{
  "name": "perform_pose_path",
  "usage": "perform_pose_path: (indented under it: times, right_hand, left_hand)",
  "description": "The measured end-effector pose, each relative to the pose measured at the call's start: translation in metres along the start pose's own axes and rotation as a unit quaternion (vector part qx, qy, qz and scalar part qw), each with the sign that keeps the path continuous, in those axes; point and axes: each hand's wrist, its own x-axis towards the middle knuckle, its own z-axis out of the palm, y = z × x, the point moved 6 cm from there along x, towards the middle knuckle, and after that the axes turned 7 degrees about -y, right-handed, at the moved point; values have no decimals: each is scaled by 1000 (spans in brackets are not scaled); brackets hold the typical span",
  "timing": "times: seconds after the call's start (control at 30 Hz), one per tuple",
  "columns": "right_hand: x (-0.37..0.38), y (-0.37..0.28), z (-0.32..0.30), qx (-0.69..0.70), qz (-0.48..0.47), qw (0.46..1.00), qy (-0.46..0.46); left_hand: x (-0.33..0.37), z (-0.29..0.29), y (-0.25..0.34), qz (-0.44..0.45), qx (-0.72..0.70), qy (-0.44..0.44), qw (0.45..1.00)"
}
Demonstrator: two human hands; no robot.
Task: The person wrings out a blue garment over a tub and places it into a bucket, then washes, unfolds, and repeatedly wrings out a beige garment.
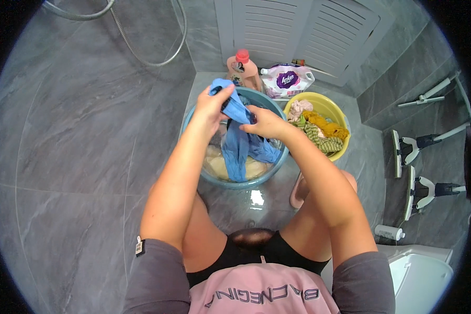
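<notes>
A wet blue garment (236, 152) with a dark trim hangs from both my hands over a round blue basin (246, 184). My left hand (213, 108) is closed round its upper end, above the basin's far left rim. Lower down on the right, my right hand (264, 123) pinches the cloth by a dark edge. The garment's lower part drapes into the basin. Beneath it lies a cream cloth (213, 162) in water. What kind of garment the blue one is cannot be made out.
A yellow basin (341, 150) with several clothes stands to the right. Behind the basins are a pink bottle (244, 73) with a red cap and a white-and-purple detergent pouch (287, 79). Two flat mops (421, 149) lean at the right wall, near a white bottle (389, 232).
</notes>
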Motion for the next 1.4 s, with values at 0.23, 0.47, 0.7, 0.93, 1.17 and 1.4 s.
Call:
perform_pose_path:
  times: [0.23, 0.47, 0.7, 0.93, 1.17, 1.4]
  right_hand:
    - [3, 46, -22, -89, 92, 992, -18]
    - [0, 18, 14, -79, -87, 990, 83]
    - [-2, 67, -33, 349, 124, 901, 226]
    - [-14, 50, -45, 515, -7, 851, 100]
    - [-28, 36, -34, -300, 104, 936, 153]
    - [-33, 30, -43, -243, 129, 946, 174]
  left_hand:
    - [1, -39, 31, 34, -36, 1, 999]
    - [-15, -5, 21, 31, -38, -68, 996]
    - [-6, -73, 17, -35, 21, 29, 999]
    - [-5, -113, -1, -17, 145, 215, 966]
    - [-17, -95, -3, 118, 624, -50, 770]
    - [-48, -83, -40, -75, 817, -25, 571]
